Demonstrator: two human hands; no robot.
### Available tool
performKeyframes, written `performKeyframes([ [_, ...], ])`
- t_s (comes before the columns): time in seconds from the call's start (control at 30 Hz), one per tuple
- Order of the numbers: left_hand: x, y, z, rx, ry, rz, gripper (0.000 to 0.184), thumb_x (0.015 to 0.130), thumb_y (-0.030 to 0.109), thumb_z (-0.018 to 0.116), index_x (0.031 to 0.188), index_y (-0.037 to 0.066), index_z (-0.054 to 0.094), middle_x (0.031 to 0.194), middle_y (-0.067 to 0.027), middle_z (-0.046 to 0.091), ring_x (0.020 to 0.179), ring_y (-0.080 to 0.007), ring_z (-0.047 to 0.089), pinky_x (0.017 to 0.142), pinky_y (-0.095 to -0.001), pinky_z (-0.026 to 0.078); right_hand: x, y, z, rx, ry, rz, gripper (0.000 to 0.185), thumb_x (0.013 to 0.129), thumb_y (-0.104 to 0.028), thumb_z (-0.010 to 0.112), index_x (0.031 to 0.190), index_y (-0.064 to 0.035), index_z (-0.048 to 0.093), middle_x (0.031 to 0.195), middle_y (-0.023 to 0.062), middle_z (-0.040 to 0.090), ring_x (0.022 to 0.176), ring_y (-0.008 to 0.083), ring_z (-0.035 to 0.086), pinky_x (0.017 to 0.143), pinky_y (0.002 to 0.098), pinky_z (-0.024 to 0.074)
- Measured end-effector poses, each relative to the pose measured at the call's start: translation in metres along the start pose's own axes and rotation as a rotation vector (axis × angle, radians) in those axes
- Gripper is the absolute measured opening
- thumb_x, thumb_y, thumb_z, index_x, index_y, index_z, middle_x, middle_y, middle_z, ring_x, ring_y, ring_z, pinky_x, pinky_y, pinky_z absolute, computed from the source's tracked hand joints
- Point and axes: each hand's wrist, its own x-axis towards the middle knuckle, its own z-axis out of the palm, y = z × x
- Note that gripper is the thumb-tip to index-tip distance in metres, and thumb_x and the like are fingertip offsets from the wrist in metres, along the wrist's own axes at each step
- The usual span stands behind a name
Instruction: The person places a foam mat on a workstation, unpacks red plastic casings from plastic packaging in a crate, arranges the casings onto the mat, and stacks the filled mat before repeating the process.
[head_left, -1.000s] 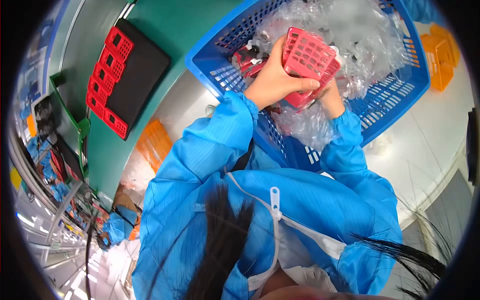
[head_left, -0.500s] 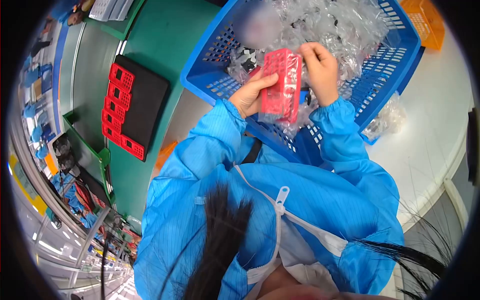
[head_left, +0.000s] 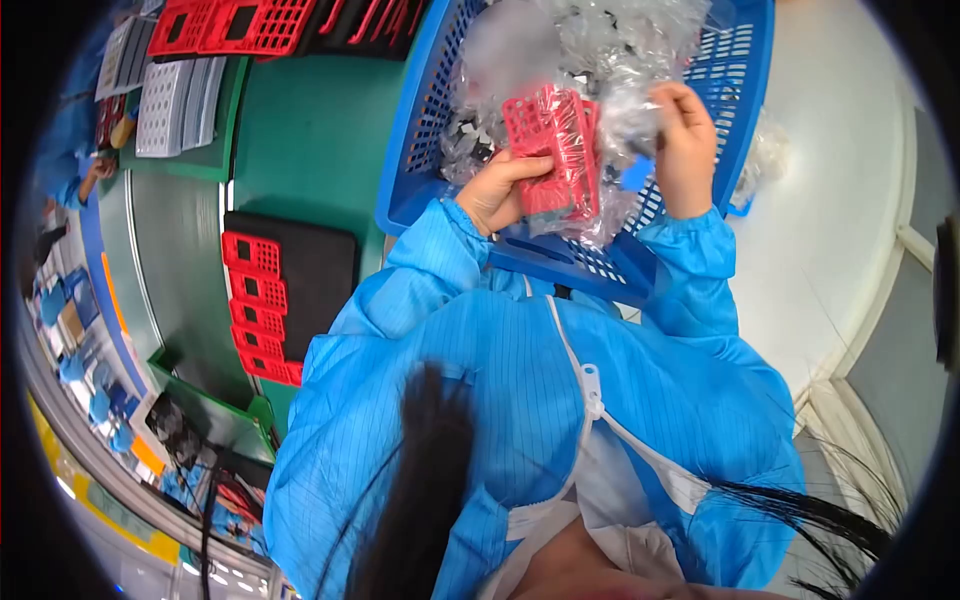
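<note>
My left hand [head_left: 500,190] is closed round red perforated plastic covers [head_left: 530,120], its thumb across their front. Clear film shines over part of the covers, and I cannot tell how many there are. To the right, my right hand [head_left: 688,155] pinches a crumpled clear plastic bag [head_left: 632,110] between thumb and fingers, apart from the covers. Both hands are over a blue basket [head_left: 742,100] filled with clear plastic bags [head_left: 625,30]. Just left of my right hand, a small blue piece [head_left: 637,174] shows among the plastic.
On the green table [head_left: 300,130] at left, a black pad [head_left: 325,270] carries several red covers [head_left: 258,292]. More red covers [head_left: 255,25] lie at the top left, near stacked pale trays [head_left: 175,105]. A co-worker's hand [head_left: 97,172] shows at far left.
My right hand has moved right, away from the red covers, with clear plastic stretched from its fingers. The left hand keeps its hold. The view has shifted, showing more of the table's far end.
</note>
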Motion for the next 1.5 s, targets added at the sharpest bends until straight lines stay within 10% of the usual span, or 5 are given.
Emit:
performKeyframes([
  [0.4,-0.012,0.014,0.032,0.31,-0.011,0.127,0.058,0.079,0.01,0.062,0.133,0.006,0.04,0.13,-0.0086,0.048,0.118,-0.0214,0.047,0.101,-0.036,0.035,-0.06,0.026,0.041,-0.093,-0.305,0.082,0.09,0.063,-0.008,0.08,0.137,-0.0017,0.028,0.124,0.0121,0.049,0.117,0.0202,0.047,0.098,0.0326,0.0378],
  [0.57,-0.039,0.038,0.043,-0.298,-0.156,-0.264,0.087,0.083,0.069,0.038,0.142,0.006,0.025,0.141,-0.0217,0.033,0.128,-0.0372,0.037,0.107,-0.055,0.027,-0.07,-0.057,0.024,-1.079,-0.6,-0.595,0.065,0.06,-0.007,0.075,0.12,-0.0156,0.052,0.12,0.0091,0.052,0.113,0.027,0.051,0.103,0.0423,0.0309],
  [0.73,-0.018,0.029,0.053,-0.077,-0.278,-0.346,0.051,0.094,0.013,0.045,0.141,0.011,0.025,0.134,-0.0141,0.044,0.114,-0.0264,0.054,0.095,-0.0408,0.047,-0.065,-0.09,-0.01,-0.793,-0.499,-0.373,0.072,0.064,-0.023,0.072,0.131,-0.0132,0.045,0.138,0.0114,0.036,0.128,0.0296,0.034,0.104,0.0456,0.0272],
  [1.23,-0.033,0.027,0.066,0.069,-0.449,-0.491,0.09,0.074,0.032,0.07,0.144,0.004,0.019,0.126,-0.0122,0.051,0.113,-0.0252,0.052,0.099,-0.0369,0.039,0.001,-0.095,-0.038,-0.228,0.232,-0.292,0.022,0.092,-0.026,0.055,0.091,-0.0046,0.06,0.078,0.0008,0.061,0.068,0.0133,0.057,0.063,0.0262,0.0449],
  [1.5,-0.089,0.028,0.051,0.263,-0.145,-0.433,0.073,0.077,0.025,0.07,0.136,0.003,0.033,0.123,-0.011,0.053,0.111,-0.0195,0.054,0.097,-0.0333,0.04,-0.048,-0.043,-0.003,-0.805,-0.703,0.23,0.037,0.095,-0.031,0.044,0.096,0.0032,0.058,0.086,0.0193,0.061,0.079,0.0302,0.057,0.075,0.0354,0.0449],
])
